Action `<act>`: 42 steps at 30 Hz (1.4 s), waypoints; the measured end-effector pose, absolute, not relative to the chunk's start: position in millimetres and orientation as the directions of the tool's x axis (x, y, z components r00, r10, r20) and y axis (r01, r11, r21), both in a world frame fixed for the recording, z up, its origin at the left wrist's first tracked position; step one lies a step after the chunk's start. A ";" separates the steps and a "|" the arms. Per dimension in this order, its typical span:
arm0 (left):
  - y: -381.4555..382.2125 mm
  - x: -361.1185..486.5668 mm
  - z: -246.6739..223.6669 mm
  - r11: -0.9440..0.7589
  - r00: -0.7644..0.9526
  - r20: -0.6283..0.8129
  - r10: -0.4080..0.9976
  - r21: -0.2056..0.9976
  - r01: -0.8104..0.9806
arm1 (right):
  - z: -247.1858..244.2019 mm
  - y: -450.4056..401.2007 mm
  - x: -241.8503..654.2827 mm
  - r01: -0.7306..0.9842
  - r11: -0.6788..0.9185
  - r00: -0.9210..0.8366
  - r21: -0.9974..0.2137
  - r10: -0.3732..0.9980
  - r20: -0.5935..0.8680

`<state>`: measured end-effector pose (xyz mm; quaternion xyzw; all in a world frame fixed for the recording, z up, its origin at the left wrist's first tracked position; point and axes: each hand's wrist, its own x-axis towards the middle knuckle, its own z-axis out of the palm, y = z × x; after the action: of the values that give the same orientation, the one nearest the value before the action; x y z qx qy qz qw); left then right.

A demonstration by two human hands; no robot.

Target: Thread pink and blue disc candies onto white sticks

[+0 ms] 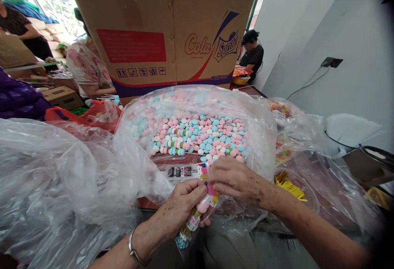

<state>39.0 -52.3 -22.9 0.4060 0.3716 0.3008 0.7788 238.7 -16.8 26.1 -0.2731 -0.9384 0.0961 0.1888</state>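
Clear plastic packet (191, 224) in grip of left hand (183, 199), slanting from upper right to lower left, just beyond table's near edge; holds it near upper end, thumb on top, fingertips showing underneath; spotted card (213, 197) at its top, then pink candy, gold-coloured pieces, white label, blue bit at bottom end; silver bracelet (131, 244) on left wrist; right hand (235, 176) with fingers bent right at packet's upper end, tips partly hidden, so cannot tell if pinching or only touching; second packet (181, 172) flat on dark red table (168, 160) just beyond both hands, black-and-white printing plus dotted card; behind it, pile of pink, blue and white candies (215, 137) inside big clear bag (261, 137), mouth towards hands; rows of threaded candies (175, 144) at pile's front left; gold ties (289, 185) to right, near right forearm; heaped plastic sheeting (55, 178) at left, red bag (83, 113) behind it; Cola/Sprite carton (138, 14) upright behind pile; co-worker in black cap (252, 55) beyond at right, two more people at left, one partly behind carton; wall sockets (331, 62) far right.
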 end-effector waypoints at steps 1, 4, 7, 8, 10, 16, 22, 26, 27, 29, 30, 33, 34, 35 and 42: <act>-52.1 39.7 -21.4 0.484 0.518 -0.332 0.788 0.855 -0.188 | 29.5 -15.7 240.1 0.496 0.810 -0.734 -0.312 0.583 0.348; -51.6 41.5 -18.6 0.416 0.444 -0.292 0.847 0.884 -0.213 | 38.6 -12.6 244.4 0.550 0.741 -0.624 -0.384 0.671 0.401; -53.3 42.3 -18.8 0.358 0.362 -0.282 0.888 0.920 -0.161 | 40.2 -11.7 243.2 0.548 0.699 -0.637 -0.459 0.705 0.312; -54.1 42.3 -19.0 0.343 0.334 -0.282 0.899 0.929 -0.137 | 38.4 -12.5 240.8 0.543 0.673 -0.634 -0.502 0.721 0.281; -55.4 41.7 -18.6 0.299 0.269 -0.265 0.926 0.950 -0.091 | 31.3 -16.4 233.0 0.530 0.562 -0.563 -0.635 0.793 0.231; -50.2 38.1 -15.1 0.016 0.143 -0.020 0.989 0.999 0.032 | 0.5 -39.7 201.9 0.119 0.041 -0.360 -0.992 0.933 -0.005; -49.0 37.2 -20.8 0.225 0.291 -0.138 0.947 0.930 -0.290 | -3.4 -51.3 190.1 0.062 0.038 -0.297 -0.997 0.955 0.018; -51.0 32.4 -19.4 0.365 0.368 -0.202 0.908 0.813 -0.454 | -6.5 -53.4 189.6 -0.085 -0.018 -0.312 -0.996 0.950 0.009; -50.9 30.7 -18.0 0.410 0.396 -0.233 0.888 0.791 -0.455 | -8.5 -53.7 190.2 -0.123 -0.042 -0.315 -0.992 0.949 -0.001; -50.0 27.3 -15.1 0.511 0.480 -0.302 0.824 0.761 -0.399 | -12.4 -54.1 192.8 -0.183 -0.074 -0.339 -0.980 0.941 -0.008; -49.3 25.8 -14.1 0.559 0.534 -0.333 0.777 0.755 -0.343 | -13.5 -54.1 194.9 -0.176 -0.068 -0.370 -0.982 0.929 0.002; -46.7 22.2 -13.8 0.662 0.663 -0.390 0.639 0.718 -0.215 | -12.0 -54.3 202.4 0.030 0.144 -0.459 -0.989 0.881 0.114; -45.8 21.3 -14.4 0.681 0.695 -0.388 0.605 0.705 -0.198 | -10.4 -54.6 204.4 0.116 0.256 -0.469 -0.960 0.866 0.174; -44.9 20.5 -15.0 0.693 0.724 -0.379 0.577 0.696 -0.188 | -8.6 -55.2 205.6 0.188 0.358 -0.467 -0.915 0.852 0.238; -43.8 18.9 -7.5 0.607 0.753 -0.330 0.570 0.787 -0.114 | -10.9 -63.3 199.1 0.327 0.433 -0.286 -0.840 0.893 0.348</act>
<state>18.9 -43.8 -7.5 0.3951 0.2883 0.2015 0.8486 199.1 -63.3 -10.9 -0.4173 -0.7305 0.3310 0.4274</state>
